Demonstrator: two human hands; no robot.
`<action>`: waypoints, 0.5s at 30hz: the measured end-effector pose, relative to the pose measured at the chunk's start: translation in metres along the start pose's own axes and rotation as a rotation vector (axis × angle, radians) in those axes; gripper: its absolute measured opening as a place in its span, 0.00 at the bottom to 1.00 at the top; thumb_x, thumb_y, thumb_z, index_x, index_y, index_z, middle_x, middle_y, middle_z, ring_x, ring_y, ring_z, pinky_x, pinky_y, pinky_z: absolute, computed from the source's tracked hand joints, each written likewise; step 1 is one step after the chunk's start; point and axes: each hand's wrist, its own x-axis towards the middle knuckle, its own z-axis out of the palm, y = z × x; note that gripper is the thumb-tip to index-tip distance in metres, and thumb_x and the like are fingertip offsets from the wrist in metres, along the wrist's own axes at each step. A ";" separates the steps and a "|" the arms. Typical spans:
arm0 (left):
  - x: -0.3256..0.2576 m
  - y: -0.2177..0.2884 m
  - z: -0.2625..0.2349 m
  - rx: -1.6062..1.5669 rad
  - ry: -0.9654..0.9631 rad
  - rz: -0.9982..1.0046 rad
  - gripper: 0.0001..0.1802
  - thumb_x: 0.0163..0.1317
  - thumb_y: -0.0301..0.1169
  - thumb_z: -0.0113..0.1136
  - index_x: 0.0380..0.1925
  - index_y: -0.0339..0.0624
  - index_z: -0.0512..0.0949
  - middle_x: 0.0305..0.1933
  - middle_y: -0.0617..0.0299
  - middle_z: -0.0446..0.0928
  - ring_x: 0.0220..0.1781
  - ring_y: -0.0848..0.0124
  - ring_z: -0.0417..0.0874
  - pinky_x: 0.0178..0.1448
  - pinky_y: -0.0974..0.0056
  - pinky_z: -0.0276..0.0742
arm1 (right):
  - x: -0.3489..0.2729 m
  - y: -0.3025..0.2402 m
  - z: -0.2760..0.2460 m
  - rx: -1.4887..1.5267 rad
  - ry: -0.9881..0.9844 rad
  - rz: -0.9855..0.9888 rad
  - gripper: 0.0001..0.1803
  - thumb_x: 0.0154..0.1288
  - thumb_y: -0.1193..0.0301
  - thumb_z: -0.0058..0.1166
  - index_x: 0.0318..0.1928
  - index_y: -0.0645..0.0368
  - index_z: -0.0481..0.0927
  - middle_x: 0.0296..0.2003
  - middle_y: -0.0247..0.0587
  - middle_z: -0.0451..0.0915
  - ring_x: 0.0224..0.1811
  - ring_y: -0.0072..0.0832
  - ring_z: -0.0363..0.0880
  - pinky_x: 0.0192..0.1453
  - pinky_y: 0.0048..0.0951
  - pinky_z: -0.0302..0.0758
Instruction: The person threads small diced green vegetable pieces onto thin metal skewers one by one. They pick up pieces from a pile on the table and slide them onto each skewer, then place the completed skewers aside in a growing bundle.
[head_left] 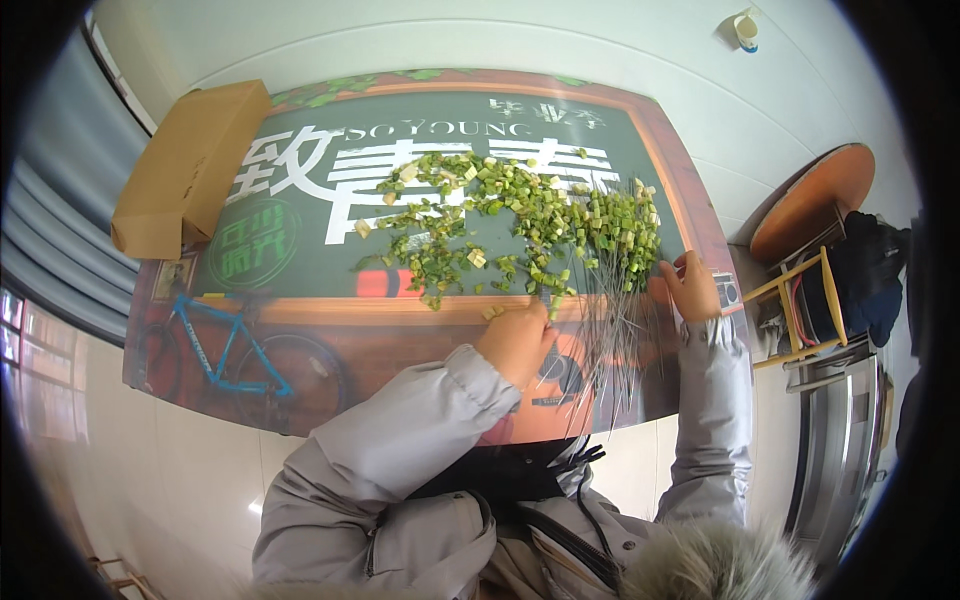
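Note:
Cut green vegetable pieces [510, 190], some pale at the ends, lie scattered over the middle of the table [330, 270]. Right of them is a bundle of thin metal skewers [610, 345], their far ends bearing rows of green pieces [630, 238] and their bare ends pointing toward me. My left hand [518, 342] is closed at the near edge of the loose pieces, left of the skewers. A green piece shows by its fingertips, but what they hold is hidden. My right hand [692, 287] hovers beside the skewers' right side, thumb and fingers apart, with nothing visible in it.
A brown cardboard box [190, 165] lies at the table's far left corner. Off to the right are a round brown tabletop [815, 200] and a wooden chair [805, 305] with dark clothing on it. A paper cup [745, 32] is at the top right.

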 end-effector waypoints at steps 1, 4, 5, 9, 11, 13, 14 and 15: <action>0.004 0.002 0.006 -0.070 -0.005 -0.029 0.11 0.56 0.32 0.58 0.33 0.36 0.72 0.26 0.51 0.78 0.26 0.58 0.80 0.31 0.58 0.74 | -0.009 -0.010 -0.002 0.124 -0.004 -0.058 0.25 0.55 0.58 0.59 0.43 0.66 0.70 0.38 0.56 0.74 0.41 0.46 0.75 0.43 0.39 0.72; 0.023 0.010 0.028 -0.110 0.079 0.028 0.10 0.58 0.30 0.56 0.35 0.34 0.72 0.27 0.50 0.78 0.22 0.60 0.80 0.29 0.57 0.74 | -0.040 -0.036 -0.011 0.197 -0.122 -0.411 0.37 0.56 0.59 0.59 0.61 0.61 0.59 0.58 0.59 0.60 0.60 0.49 0.63 0.57 0.44 0.66; 0.031 0.013 0.036 -0.107 0.137 0.073 0.10 0.58 0.30 0.55 0.36 0.34 0.72 0.27 0.50 0.78 0.23 0.59 0.79 0.30 0.57 0.74 | -0.047 -0.045 -0.006 0.125 -0.134 -0.381 0.40 0.55 0.56 0.60 0.62 0.62 0.57 0.58 0.61 0.58 0.60 0.52 0.61 0.58 0.45 0.64; 0.049 0.019 0.064 -0.188 0.139 0.141 0.13 0.60 0.25 0.50 0.44 0.33 0.71 0.36 0.47 0.76 0.33 0.52 0.79 0.37 0.56 0.74 | -0.051 -0.063 0.013 0.066 -0.034 -0.358 0.47 0.51 0.51 0.62 0.64 0.61 0.54 0.60 0.70 0.53 0.61 0.61 0.55 0.63 0.47 0.58; 0.054 0.019 0.074 -0.091 0.139 0.213 0.15 0.62 0.23 0.47 0.50 0.31 0.69 0.44 0.46 0.71 0.38 0.59 0.79 0.40 0.62 0.75 | -0.044 -0.061 0.021 0.109 -0.021 -0.253 0.47 0.49 0.55 0.64 0.65 0.58 0.53 0.60 0.71 0.51 0.62 0.64 0.53 0.63 0.49 0.58; 0.059 0.018 0.078 -0.496 -0.031 0.041 0.18 0.63 0.23 0.46 0.53 0.30 0.67 0.46 0.47 0.70 0.39 0.62 0.79 0.42 0.63 0.75 | -0.038 -0.056 0.023 0.096 -0.001 -0.299 0.46 0.49 0.59 0.65 0.65 0.56 0.53 0.60 0.71 0.51 0.62 0.64 0.52 0.63 0.49 0.58; 0.062 0.018 0.079 -0.720 -0.130 -0.048 0.19 0.63 0.22 0.46 0.54 0.30 0.65 0.47 0.47 0.70 0.39 0.64 0.79 0.42 0.64 0.75 | -0.035 -0.053 0.023 0.088 0.008 -0.296 0.46 0.48 0.62 0.65 0.65 0.56 0.53 0.60 0.70 0.51 0.63 0.64 0.52 0.63 0.49 0.58; 0.064 0.019 0.079 -0.760 -0.157 -0.024 0.22 0.62 0.22 0.48 0.57 0.30 0.63 0.50 0.48 0.69 0.38 0.63 0.79 0.45 0.64 0.75 | -0.034 -0.051 0.024 0.072 0.017 -0.291 0.44 0.48 0.70 0.62 0.65 0.56 0.53 0.60 0.70 0.51 0.62 0.63 0.53 0.63 0.48 0.58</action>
